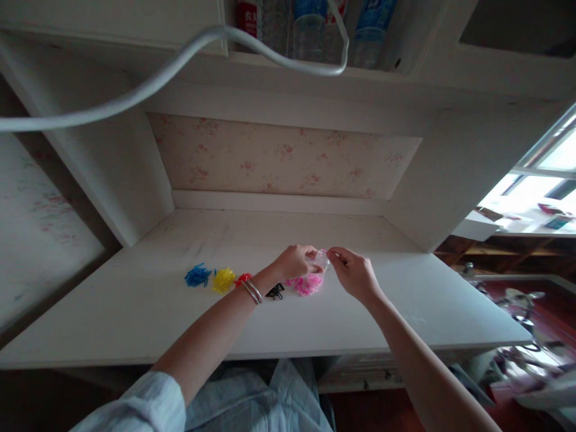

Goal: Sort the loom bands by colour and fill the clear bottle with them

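My left hand [294, 261] and my right hand [353, 273] meet above the white desk [180, 312], both pinching a small clear plastic bag [321, 258]. Pink bits [306, 284] fill the bag's lower part, which hangs down to the desk. My left wrist wears silver bangles [252, 291]. To the left lie small piles in a row: blue [197, 275], yellow [223, 279], red [242, 278] and, just behind my left wrist, black [275, 291]. What the bits are is too small to tell.
A floral back panel [279, 159] closes the desk alcove, with side walls left and right. A white cable [171, 72] loops overhead. Bottles [310, 30] stand on the shelf above. A window and cluttered furniture lie to the right.
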The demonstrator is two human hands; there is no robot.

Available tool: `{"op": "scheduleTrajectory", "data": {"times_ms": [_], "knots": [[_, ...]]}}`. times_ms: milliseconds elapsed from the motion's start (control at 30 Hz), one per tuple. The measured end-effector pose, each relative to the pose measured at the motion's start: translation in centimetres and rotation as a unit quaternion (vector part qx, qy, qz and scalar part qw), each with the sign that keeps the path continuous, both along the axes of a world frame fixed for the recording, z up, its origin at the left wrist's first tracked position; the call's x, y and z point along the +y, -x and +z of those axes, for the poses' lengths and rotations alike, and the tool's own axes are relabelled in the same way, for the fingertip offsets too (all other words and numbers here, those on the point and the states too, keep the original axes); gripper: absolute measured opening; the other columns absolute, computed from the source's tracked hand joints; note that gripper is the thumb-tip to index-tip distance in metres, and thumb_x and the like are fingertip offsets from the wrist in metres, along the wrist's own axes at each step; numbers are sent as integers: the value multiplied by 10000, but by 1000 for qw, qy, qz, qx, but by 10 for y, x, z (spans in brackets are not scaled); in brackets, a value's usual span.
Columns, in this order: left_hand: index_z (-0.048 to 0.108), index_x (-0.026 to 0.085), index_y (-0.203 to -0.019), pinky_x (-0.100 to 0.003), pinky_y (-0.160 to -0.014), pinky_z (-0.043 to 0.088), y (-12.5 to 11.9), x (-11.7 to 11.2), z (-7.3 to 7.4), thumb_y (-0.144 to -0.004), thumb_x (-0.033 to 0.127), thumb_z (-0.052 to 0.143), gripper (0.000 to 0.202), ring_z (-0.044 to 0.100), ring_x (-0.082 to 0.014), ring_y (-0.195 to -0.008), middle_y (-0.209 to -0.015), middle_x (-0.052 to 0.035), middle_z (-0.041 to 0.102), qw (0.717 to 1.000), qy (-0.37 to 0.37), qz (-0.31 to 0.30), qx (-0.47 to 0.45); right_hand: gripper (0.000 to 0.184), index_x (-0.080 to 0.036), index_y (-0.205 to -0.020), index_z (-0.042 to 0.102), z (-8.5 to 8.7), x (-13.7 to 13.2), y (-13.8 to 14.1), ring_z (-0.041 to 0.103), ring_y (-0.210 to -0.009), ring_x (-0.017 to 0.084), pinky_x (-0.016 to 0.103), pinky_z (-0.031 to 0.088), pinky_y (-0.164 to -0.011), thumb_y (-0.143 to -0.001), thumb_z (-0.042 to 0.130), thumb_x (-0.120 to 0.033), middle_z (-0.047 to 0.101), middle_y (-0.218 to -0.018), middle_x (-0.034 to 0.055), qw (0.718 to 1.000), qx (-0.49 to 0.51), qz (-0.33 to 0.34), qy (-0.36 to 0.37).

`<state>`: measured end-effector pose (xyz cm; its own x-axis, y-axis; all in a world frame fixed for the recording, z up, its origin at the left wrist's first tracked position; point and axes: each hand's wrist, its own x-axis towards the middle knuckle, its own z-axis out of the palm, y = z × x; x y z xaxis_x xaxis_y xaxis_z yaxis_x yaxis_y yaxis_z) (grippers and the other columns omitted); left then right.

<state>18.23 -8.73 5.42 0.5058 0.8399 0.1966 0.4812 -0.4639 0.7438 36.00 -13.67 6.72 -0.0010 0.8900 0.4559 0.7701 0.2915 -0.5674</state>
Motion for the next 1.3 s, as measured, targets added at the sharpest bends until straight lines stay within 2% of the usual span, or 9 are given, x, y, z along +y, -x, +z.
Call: {"op": "scheduleTrajectory", "data": {"times_ms": [133, 300, 400, 500, 667, 800, 900, 1067, 1300], "knots": [[637, 193, -1048, -269, -826, 460, 0, 0, 0, -643, 440, 711, 480, 622, -188, -933, -1022, -47, 679, 1000, 4, -8, -14, 345, -198, -845, 718, 2, 1, 1, 501, -501, 97, 193, 328, -495, -833, 458, -425, 588, -556, -16, 1000, -18, -7, 8], [631, 198, -1059, -263, -844, 455, -1, 1, 0, -625, 454, 726, 512, 618, -184, -965, -1049, -50, 676, 1000, 17, -5, -20, 359, -172, -882, 693, -13, -5, 0, 422, -468, 83, 198, 337, -493, -834, 479, -456, 508, -529, -30, 998, 55, -6, -10], [630, 219, -1069, -253, -853, 451, -1, -1, 3, -641, 464, 714, 500, 618, -174, -970, -1056, -30, 676, 999, 26, -19, -24, 433, -180, -1084, 611, -35, -7, 3, 495, -577, 106, 201, 387, -505, -775, 563, -480, 604, -772, 24, 991, 133, 20, 7], [643, 229, -1065, -264, -865, 445, -1, -3, 6, -652, 475, 705, 485, 617, -179, -955, -1032, -24, 678, 1000, 11, -19, -7, 611, -226, -1244, 493, -60, -7, 7, 573, -814, 162, 229, 459, -593, -701, 651, -458, 588, -1093, 88, 979, 180, 75, 56], [640, 217, -1109, -280, -873, 441, 0, -2, 3, -672, 482, 692, 513, 595, -192, -954, -1033, -56, 639, 998, -53, -6, 24, 435, -234, -1140, 551, -85, -2, 9, 625, -732, 173, 249, 463, -610, -766, 587, -453, 665, -870, 33, 966, 188, 63, 167], [601, 215, -1156, -278, -844, 456, 7, -13, -1, -721, 465, 660, 505, 593, -179, -921, -1022, -60, 615, 993, -114, 29, 29, 400, -247, -1115, 564, -92, 2, 7, 639, -776, 187, 256, 472, -643, -770, 585, -448, 674, -908, 26, 969, 188, 64, 148], [641, 204, -1024, -278, -797, 468, 15, -30, -7, -776, 446, 606, 348, 599, -174, -873, -980, -54, 625, 986, -141, 61, 63, 394, -258, -1122, 558, -97, 4, 6, 648, -782, 187, 253, 474, -643, -770, 593, -431, 676, -931, 23, 966, 205, 64, 140], [676, 234, -877, -269, -717, 472, 15, -57, -23, -844, 374, 507, 223, 625, -161, -771, -924, -37, 640, 974, -113, 17, 194, 362, -269, -1084, 579, -99, 5, 7, 651, -758, 182, 261, 479, -646, -759, 598, -429, 677, -944, 16, 968, 209, 47, 131], [670, 193, -842, -317, -668, 485, 0, -55, -35, -882, 316, 404, 296, 640, -200, -730, -933, -84, 639, 952, -138, 26, 273, 378, -261, -1079, 597, -90, -2, 7, 654, -763, 172, 245, 473, -644, -736, 609, -419, 676, -943, 10, 970, 209, 37, 117]]}}
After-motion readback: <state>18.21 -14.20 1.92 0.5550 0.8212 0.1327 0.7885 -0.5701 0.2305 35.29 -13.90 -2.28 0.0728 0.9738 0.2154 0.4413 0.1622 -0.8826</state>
